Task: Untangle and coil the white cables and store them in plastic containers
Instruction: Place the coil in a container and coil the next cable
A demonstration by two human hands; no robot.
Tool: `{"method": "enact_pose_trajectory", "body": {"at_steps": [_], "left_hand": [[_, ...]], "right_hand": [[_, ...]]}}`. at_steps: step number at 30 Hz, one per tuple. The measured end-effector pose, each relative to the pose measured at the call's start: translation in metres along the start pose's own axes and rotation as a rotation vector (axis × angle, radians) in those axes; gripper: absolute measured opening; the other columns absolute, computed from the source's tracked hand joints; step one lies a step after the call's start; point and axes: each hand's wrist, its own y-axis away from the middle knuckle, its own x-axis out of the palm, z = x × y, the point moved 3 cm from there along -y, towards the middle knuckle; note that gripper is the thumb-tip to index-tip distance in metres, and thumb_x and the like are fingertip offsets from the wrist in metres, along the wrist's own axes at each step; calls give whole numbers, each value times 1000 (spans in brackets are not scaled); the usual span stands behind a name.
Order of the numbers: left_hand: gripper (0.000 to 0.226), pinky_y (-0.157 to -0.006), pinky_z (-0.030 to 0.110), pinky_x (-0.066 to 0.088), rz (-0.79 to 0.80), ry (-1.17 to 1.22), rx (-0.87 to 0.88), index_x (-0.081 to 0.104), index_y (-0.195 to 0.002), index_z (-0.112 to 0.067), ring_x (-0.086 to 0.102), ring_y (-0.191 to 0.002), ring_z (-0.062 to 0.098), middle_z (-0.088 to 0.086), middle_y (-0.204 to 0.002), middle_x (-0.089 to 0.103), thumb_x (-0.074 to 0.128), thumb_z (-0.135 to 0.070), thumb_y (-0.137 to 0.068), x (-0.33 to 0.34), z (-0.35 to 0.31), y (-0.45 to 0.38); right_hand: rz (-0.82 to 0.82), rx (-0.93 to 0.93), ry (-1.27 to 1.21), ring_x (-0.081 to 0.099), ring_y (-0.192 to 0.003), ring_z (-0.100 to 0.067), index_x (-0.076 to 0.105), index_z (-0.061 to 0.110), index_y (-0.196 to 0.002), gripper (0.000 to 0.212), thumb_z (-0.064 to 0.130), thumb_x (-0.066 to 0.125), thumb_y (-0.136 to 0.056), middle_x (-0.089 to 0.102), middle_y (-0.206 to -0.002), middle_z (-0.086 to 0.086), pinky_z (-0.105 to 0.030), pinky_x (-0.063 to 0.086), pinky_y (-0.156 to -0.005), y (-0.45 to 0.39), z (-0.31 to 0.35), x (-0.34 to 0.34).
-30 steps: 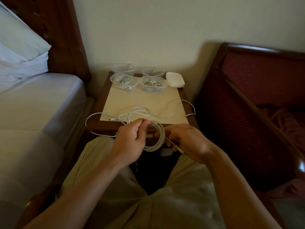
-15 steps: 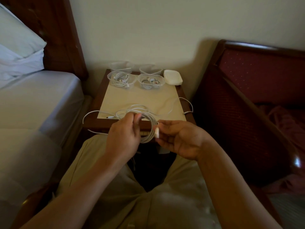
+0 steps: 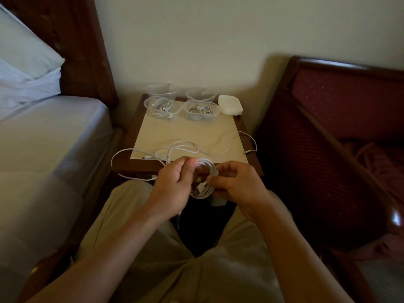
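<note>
My left hand (image 3: 175,184) covers the left side of the coiled cable (image 3: 206,181), so I cannot count its loops. My right hand (image 3: 237,184) hides the coil's right edge. The two rear containers (image 3: 160,88) are faint and partly behind the front ones; I cannot tell their contents. The pillow (image 3: 24,62) is cut off at the left edge

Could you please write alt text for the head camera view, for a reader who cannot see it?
A person's left hand and right hand hold a coiled white cable above their lap, at the near edge of a small wooden table. Loose cables lie on it; behind, two containers hold coiled cables.
</note>
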Motion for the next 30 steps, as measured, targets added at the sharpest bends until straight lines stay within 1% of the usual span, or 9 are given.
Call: {"method": "enact_pose_trajectory", "body": {"at_steps": [3,7,10,16,18,22,25,27,30], "left_hand": [[29,-63,11,43,19,18,-23,67,-89,-28,61,-68,-3,-24,-72,66,44,-32,-107,2,-1,1],[31,-65,25,49,42,42,-14,70,-92,-22,62,-70,4,-10,-75,68,45,-32,-108,3,1,1],[33,-58,22,44,82,76,-23,68,-87,-18,55,-59,2,-15,-64,61,45,-31,-108,4,-1,2],[36,-54,23,37,120,22,17,61,-77,-21,43,-53,3,-13,-58,49,45,-35,-107,4,-4,-1],[39,-53,24,38,87,2,23,59,-72,-24,44,-53,4,-11,-57,50,46,-35,-107,-1,-6,-4],[36,-63,30,49,7,-34,-1,68,-82,-20,63,-68,10,-3,-72,68,47,-34,-107,-6,-1,-8],[35,-63,23,49,-48,-49,-33,70,-84,-21,66,-73,9,-3,-75,70,47,-33,-107,-9,7,-10],[36,-62,17,48,-38,-30,-42,70,-84,-22,67,-73,6,-7,-74,71,45,-32,-107,-8,10,-10],[38,-65,12,48,0,18,-45,73,-87,-19,68,-73,3,-10,-77,72,44,-32,-107,-5,10,-8]], "right_hand": [[-78,-78,52,76,-73,-16,70,10,-94,19,7,84,-81,76,-76,-3,-28,61,-65,0,-4,2],[-163,-195,277,72,-65,-19,71,17,-86,17,18,87,-80,73,-69,-2,-34,62,-63,-3,-6,2],[-225,-268,358,64,-56,-6,68,18,-83,16,19,84,-81,67,-61,3,-16,50,-51,-2,-5,4],[-280,-375,507,59,-66,-14,62,19,-78,10,17,70,-83,63,-76,2,-20,42,-49,-4,-8,9],[-228,-434,512,56,-71,-12,57,21,-75,15,14,68,-81,59,-82,0,-19,41,-56,-7,-2,10],[-13,-349,252,69,-79,-23,67,18,-89,8,10,65,-90,71,-84,-4,-43,59,-70,-10,-4,17],[174,-265,43,68,-77,-18,69,20,-104,9,22,60,-102,73,-88,1,-29,56,-69,-7,-8,20],[250,-179,-62,54,-65,-12,69,25,-92,24,28,50,-106,62,-73,8,-26,42,-60,-6,-11,20],[268,-108,-53,52,-61,-1,64,15,-94,22,13,43,-101,57,-66,14,-20,39,-59,-10,-13,17]]}}
